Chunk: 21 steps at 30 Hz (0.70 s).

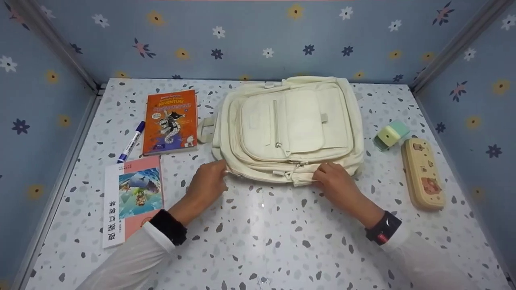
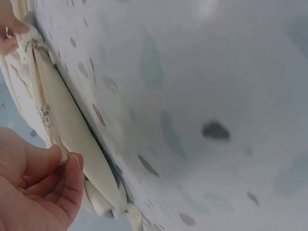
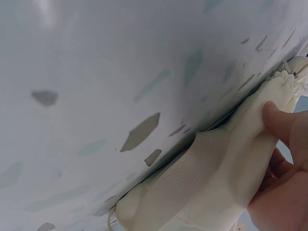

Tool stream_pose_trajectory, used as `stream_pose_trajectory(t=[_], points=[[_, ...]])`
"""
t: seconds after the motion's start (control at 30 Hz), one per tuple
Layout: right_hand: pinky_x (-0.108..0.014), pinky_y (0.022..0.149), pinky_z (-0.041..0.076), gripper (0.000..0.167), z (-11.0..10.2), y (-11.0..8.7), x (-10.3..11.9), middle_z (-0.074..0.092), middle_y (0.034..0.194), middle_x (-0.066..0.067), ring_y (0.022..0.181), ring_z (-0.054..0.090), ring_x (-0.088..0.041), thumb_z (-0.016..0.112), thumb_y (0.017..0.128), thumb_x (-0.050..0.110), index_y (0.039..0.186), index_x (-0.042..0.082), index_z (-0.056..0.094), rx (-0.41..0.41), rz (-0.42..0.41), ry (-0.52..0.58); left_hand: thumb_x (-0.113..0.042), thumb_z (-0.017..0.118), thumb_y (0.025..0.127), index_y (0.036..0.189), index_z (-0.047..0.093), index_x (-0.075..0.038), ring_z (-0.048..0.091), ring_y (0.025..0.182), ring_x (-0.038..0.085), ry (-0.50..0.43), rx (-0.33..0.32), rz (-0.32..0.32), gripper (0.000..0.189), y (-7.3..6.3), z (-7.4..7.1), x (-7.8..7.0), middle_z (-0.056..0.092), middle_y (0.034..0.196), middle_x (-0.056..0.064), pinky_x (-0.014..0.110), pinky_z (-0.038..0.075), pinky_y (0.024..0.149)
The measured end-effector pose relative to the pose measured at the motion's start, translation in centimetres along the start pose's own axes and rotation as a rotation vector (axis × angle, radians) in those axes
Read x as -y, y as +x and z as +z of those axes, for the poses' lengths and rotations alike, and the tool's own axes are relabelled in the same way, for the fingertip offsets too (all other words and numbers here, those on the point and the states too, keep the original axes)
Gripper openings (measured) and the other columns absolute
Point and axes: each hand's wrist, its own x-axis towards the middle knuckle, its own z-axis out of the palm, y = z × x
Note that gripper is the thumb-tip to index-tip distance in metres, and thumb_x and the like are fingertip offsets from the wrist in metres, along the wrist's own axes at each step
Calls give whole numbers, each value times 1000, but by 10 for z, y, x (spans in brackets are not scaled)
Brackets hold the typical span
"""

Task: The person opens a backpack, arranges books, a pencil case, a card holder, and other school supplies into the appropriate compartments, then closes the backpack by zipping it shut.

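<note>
A cream backpack [image 1: 258, 121] lies on the table with its front pockets facing up. At its near left edge, my left hand [image 1: 207, 181] pinches a small cream tab [image 2: 63, 158] between thumb and forefinger, beside the zipper. A metal zipper slider [image 2: 45, 115] sits farther along that zipper in the left wrist view. My right hand [image 1: 336, 183] grips the backpack's near edge to the right, thumb on the fabric [image 3: 245, 139]. Its other fingertips are hidden behind the cloth in the right wrist view.
Left of the backpack lie an orange book [image 1: 171, 123], a purple-capped marker [image 1: 131, 141] and a pink-and-white book [image 1: 139, 189]. On the right are a small green-and-yellow object [image 1: 390, 136] and a cream pencil case [image 1: 423, 173] with bear pictures. Flowered panels [image 1: 242, 36] border the table.
</note>
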Motion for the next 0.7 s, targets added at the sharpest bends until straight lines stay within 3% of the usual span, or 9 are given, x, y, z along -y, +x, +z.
stream_pose_trajectory(t=[0.2,0.4,0.7], points=[[-41,75,46,21,-1,1,1,63,88,-4,85,58,-27,88,80,0,87,9,70,10,11,18,11,65,90,84,59,-1,63,76,35,56,-72,-3,15,9,-16,19,64,77,15,50,50,68],[-40,76,47,20,-2,-1,0,66,89,-5,86,59,-27,87,79,-1,87,8,71,16,2,12,10,61,92,87,60,1,66,79,39,97,-48,-2,11,19,-17,28,66,81,19,52,51,68],[-40,74,47,22,-1,-1,-2,69,87,-4,82,60,-27,87,77,-5,84,8,71,-20,-22,31,13,62,90,90,60,4,68,81,46,181,-78,14,10,46,-25,37,67,85,26,55,52,65]])
